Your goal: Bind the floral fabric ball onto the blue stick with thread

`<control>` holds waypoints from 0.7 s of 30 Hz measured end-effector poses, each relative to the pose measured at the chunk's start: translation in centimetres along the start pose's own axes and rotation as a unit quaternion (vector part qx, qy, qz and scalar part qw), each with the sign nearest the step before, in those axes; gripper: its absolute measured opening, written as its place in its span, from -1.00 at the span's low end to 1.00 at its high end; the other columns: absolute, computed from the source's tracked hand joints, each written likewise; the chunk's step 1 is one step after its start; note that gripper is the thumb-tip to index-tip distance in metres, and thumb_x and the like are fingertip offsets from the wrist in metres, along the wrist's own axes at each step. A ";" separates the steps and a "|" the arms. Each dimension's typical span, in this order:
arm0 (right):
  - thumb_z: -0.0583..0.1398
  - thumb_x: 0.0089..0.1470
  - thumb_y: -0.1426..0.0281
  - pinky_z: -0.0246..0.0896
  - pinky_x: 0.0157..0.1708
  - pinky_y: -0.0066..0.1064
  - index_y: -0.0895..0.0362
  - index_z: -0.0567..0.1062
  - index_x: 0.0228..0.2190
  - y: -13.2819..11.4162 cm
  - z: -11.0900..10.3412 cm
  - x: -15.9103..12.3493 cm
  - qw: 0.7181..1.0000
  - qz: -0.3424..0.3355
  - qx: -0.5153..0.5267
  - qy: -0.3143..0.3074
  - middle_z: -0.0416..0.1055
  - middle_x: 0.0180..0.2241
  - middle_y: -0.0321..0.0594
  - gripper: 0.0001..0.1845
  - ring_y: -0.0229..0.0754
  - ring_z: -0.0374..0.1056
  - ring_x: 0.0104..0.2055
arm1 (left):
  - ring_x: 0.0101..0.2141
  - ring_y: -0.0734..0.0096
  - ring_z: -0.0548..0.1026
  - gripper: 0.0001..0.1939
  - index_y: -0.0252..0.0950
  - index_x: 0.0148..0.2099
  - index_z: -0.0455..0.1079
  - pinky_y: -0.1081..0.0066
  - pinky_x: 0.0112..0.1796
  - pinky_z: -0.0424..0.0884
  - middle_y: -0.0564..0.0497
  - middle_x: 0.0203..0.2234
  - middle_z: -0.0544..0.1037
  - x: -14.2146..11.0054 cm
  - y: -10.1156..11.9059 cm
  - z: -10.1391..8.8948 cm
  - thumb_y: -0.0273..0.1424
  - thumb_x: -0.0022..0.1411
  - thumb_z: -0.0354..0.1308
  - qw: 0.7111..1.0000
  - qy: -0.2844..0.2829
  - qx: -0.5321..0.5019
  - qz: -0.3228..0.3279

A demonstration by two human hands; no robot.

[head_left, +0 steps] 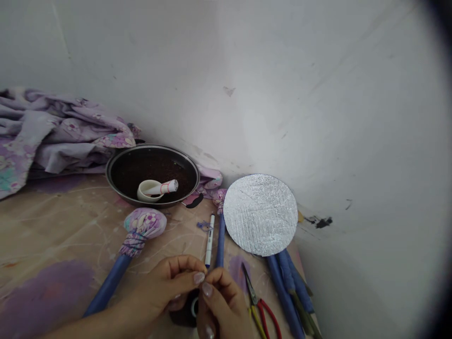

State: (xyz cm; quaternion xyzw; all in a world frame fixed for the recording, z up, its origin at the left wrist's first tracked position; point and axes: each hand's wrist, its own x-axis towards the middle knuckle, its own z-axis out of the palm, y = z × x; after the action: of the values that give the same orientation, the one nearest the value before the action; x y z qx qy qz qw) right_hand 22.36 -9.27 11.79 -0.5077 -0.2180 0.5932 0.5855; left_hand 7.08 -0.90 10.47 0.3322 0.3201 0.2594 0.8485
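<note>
My left hand [176, 282] and my right hand [226, 301] meet at the bottom middle, thumbs and fingertips pinched close together. Whatever lies between the fingertips is too small or hidden to make out. Partly covered by the hands is a dark object with a pale ring [195, 307], its kind unclear. Just beyond the fingertips lies a white marker [209, 240] with a dark cap. Scissors [254, 299] with red and yellow handles rest to the right of my right hand. Left of my left hand lies a blue-wrapped stick [111, 282], its floral cloth head [146, 222] bound with dark thread.
A dark pan [123, 190] holds a white cup [150, 192] with a rolled white piece [169, 187]. A silver disc [261, 214] leans by the wall above blue-wrapped sticks [282, 292]. Floral cloth [67, 132] is heaped at left; blue thread [204, 226] lies beside the marker.
</note>
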 end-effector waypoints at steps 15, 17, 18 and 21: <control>0.79 -0.04 -0.44 0.04 -0.56 -0.56 0.08 0.73 -0.39 0.9 -0.7 -0.2 0.994 -0.065 -0.054 0.069 0.25 -0.66 -0.57 -0.12 -0.47 -0.17 -0.63 | -0.51 0.46 0.20 0.06 -0.15 0.20 0.72 0.39 -0.40 0.07 0.28 -0.55 0.44 -0.6 1.3 0.3 0.60 0.05 0.63 0.994 0.021 0.108 -0.014; 0.76 0.02 -0.43 0.17 -0.49 -0.52 0.08 0.76 -0.40 1.4 -1.0 -0.2 0.987 -0.101 -0.080 0.093 0.36 -0.62 -0.47 -0.15 -0.42 -0.02 -0.60 | -0.56 0.44 0.18 0.03 -0.13 0.32 0.69 0.36 -0.44 0.05 0.27 -0.56 0.48 -0.8 1.4 -0.4 0.57 0.19 0.54 0.987 0.019 0.159 -0.010; 0.75 0.05 -0.40 0.25 -0.45 -0.50 0.08 0.77 -0.41 1.6 -1.1 -0.2 0.983 -0.121 -0.096 0.104 0.41 -0.59 -0.41 -0.18 -0.38 0.08 -0.58 | -0.56 0.42 0.18 -0.02 -0.11 0.40 0.66 0.35 -0.45 0.06 0.26 -0.55 0.49 -1.0 1.3 -0.8 0.51 0.29 0.51 0.983 0.021 0.181 0.001; 0.73 0.16 -0.22 0.35 -0.36 -0.46 0.07 0.80 -0.42 1.9 -1.7 -0.2 0.966 -0.165 -0.158 0.120 0.55 -0.53 -0.29 -0.36 -0.27 0.34 -0.50 | -0.51 0.34 0.28 -0.20 -0.04 0.49 0.64 0.34 -0.41 0.18 0.23 -0.48 0.53 -1.0 0.6 -1.7 0.31 0.47 0.49 0.967 0.065 0.233 0.083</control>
State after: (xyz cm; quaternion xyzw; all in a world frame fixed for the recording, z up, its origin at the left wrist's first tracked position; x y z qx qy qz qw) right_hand 22.91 -10.42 9.61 -0.6184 -0.3179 0.3809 0.6095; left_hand 5.06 -0.52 10.36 0.5289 0.3976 0.2683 0.7002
